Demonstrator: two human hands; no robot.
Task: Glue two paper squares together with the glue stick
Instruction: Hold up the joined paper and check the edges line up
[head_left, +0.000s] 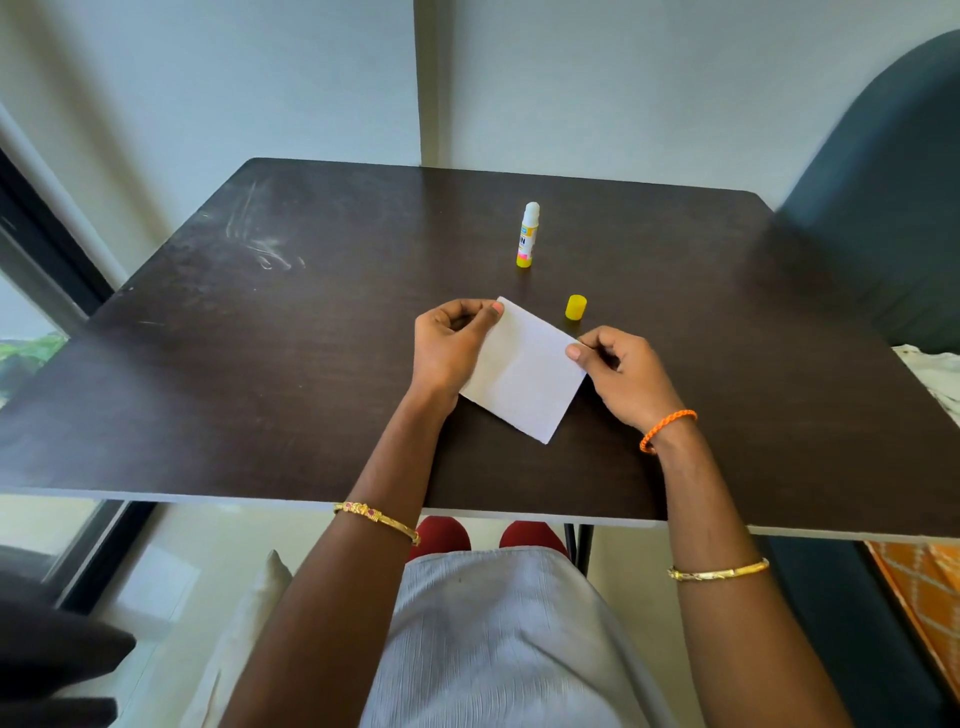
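Paper (522, 371) sits between my two hands, a white sheet turned at an angle so one corner points back toward me and another toward the glue stick. I cannot tell from here whether it is one square or two lying flush; only one white face shows. Taking that paper as my landmark: my left hand (452, 345) is at its far left corner, fingers curled in, the thumb pressed on top of the corner so the sheet is pinched there. My right hand (621, 371) is at its right corner, also curled, thumb on the upper face and the other fingers tucked behind the edge, pinching it. The near part of the paper looks to lie on or just above the table (260, 364); I cannot say which.

Beyond the paper, away from me, the glue stick (528, 235) stands upright on the dark tabletop, its white tip bare and its body yellow and white. Its yellow cap (575, 307) stands apart from it, just beyond the paper's far right edge and near my right hand, touching neither.

An orange cord bracelet (666, 429) circles my right wrist on the near right side of the paper, and a gold bangle (718, 570) sits further up that forearm. Another gold bangle (378, 519) rides my left forearm, near the table's front edge.
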